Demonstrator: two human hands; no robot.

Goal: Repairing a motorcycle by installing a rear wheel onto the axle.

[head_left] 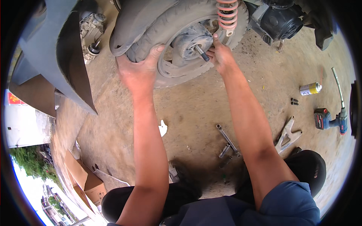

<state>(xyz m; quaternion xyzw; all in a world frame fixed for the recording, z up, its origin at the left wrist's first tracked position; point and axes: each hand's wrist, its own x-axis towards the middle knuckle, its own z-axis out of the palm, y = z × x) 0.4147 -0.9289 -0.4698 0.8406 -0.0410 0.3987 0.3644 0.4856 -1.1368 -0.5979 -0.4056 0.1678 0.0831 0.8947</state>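
A rear scooter wheel (177, 75) with a dusty tyre and silver rim stands before me. Its grey hub (188, 39) has a threaded axle (200, 52) sticking out toward me. My left hand (139, 67) grips the tyre's left side, thumb over the tread and fingers partly hidden behind it. My right hand (222, 56) holds the wheel right of the axle, thumb raised near the lower eye of a red coil-spring shock (227, 15), fingertips partly hidden.
Grey body panels (56, 60) and engine parts (92, 28) at left; black machinery (279, 26) upper right. On the concrete floor (192, 113) lie wrenches (226, 135), a bracket (286, 137), spray can (309, 89), sockets (294, 101), impact driver (333, 122), cardboard box (90, 188).
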